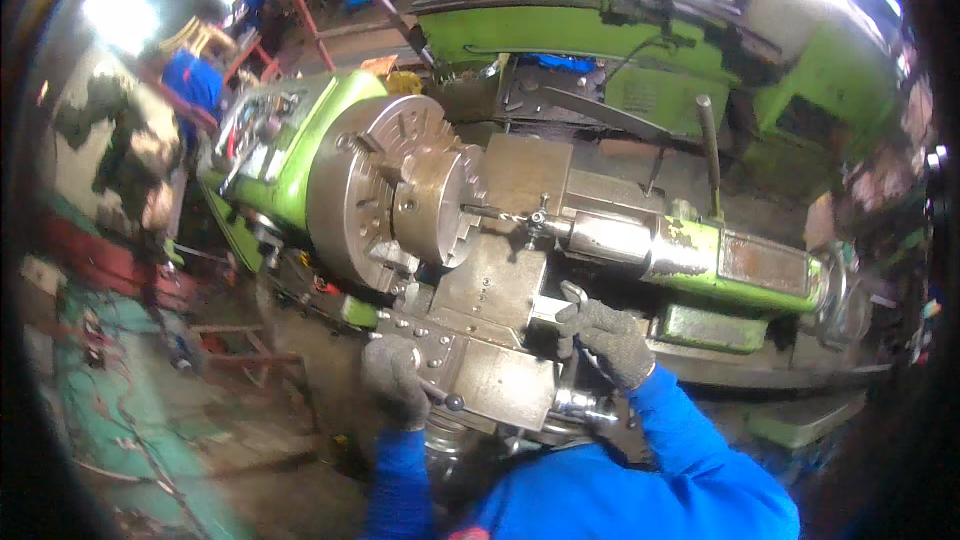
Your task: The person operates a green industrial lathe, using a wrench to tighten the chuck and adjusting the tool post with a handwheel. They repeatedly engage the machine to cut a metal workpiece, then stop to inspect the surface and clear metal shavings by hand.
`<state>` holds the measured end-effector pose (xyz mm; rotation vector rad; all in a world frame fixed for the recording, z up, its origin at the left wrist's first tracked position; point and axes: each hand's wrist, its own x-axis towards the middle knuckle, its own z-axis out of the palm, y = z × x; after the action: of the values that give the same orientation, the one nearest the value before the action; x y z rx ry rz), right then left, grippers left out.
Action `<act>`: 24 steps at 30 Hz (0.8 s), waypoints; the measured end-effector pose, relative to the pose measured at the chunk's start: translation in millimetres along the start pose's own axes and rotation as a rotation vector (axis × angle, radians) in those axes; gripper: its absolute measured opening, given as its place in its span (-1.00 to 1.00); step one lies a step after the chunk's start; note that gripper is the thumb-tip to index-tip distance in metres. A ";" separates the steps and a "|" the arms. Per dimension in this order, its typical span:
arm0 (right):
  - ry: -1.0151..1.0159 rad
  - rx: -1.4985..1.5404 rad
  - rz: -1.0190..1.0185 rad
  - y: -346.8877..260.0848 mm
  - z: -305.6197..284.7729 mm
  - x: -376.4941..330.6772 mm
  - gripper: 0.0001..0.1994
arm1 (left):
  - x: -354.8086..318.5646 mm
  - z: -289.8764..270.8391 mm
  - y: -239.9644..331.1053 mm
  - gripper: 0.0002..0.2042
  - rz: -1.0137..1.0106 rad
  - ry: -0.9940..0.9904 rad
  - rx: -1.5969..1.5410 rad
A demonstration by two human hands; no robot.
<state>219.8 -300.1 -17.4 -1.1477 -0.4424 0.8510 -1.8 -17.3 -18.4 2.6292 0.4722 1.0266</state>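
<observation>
A large green lathe (300, 145) fills the middle of the view, tilted across it. On its left side sits a wide steel chuck (345, 195), with a thick round metal piece (425, 205) at its front. A drill bit (512, 217) points leftward at the face of that piece; whether its tip touches or enters the metal cannot be told. The bit is mounted in a small holder (541, 224) on the green tailstock (690, 248), which carries an upright lever (709, 155) and ends at a handwheel (845, 305) on the right.

The left hand (395, 378), in a grey glove, is at the near left edge of the bolted tool block (418, 345), just beside a handle with a black knob (454, 402). It is blurred, so I cannot tell whether its fingers close on anything. The right hand (608, 338), also gloved, is beside a bright metal block (548, 310), its fingers bent and pointing left. Whether they pinch the block or only rest by it is unclear.

On the flat steel slide (470, 290) between chuck and hands, a short row of dark marks (485, 292) is too small to read as letters or holes. Tools lie in a tray (265, 130) on top of the lathe. Behind stands another green machine (560, 30).
</observation>
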 end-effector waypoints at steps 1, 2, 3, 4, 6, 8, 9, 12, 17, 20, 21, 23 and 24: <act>0.032 -0.053 0.064 -3.6 4.2 1.9 -0.72 | 1.5 -0.3 3.2 -0.92 -0.045 0.000 -0.067; 0.088 -0.126 0.115 -14.9 11.2 5.6 -0.68 | 7.2 -2.5 6.6 -0.91 -0.089 0.001 -0.133; 0.137 -0.193 0.166 -25.8 17.6 9.1 -0.61 | 11.1 -5.2 11.9 -0.90 -0.105 0.019 -0.162; 0.189 -0.285 0.141 -30.9 26.7 15.1 -0.59 | 14.9 -7.4 16.4 -0.88 -0.125 0.038 -0.196; 0.234 -0.543 0.034 -34.4 34.3 32.8 -0.53 | 12.8 -9.0 12.9 -0.89 -0.142 0.063 -0.204; 0.232 -0.729 0.044 -51.1 42.4 54.1 -0.63 | 12.2 -16.8 14.6 -0.90 -0.188 0.019 -0.225; 0.205 -0.924 -0.076 -51.8 40.8 68.3 -0.67 | 12.5 -18.3 13.6 -0.90 -0.207 -0.003 -0.242; 0.331 -1.130 -0.057 -57.4 38.5 107.0 -0.71 | 1.7 -10.3 0.2 -0.89 -0.116 0.006 -0.217; 0.247 -1.747 -0.188 -66.6 46.8 143.6 -0.68 | 6.8 -13.4 -0.6 -0.83 -0.211 0.044 -0.302; 0.087 -2.011 -0.197 -62.9 30.8 159.5 -0.58 | 10.7 -20.5 1.5 -0.82 -0.205 0.041 -0.302; 0.093 -2.009 -0.125 -64.6 30.0 161.4 -0.59 | 10.8 -20.4 2.0 -0.82 -0.208 0.069 -0.314; 0.114 -1.988 0.027 -74.2 71.0 158.1 -0.60 | 9.0 -19.0 -0.7 -0.81 -0.195 0.105 -0.325; 0.084 -1.958 -0.030 -70.4 64.6 161.6 -0.60 | 8.2 -17.6 -2.6 -0.81 -0.182 0.119 -0.327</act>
<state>300.0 -146.1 54.0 -2.8827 -1.3102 0.0660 -8.9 -9.3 -2.0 2.2053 0.5102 1.1013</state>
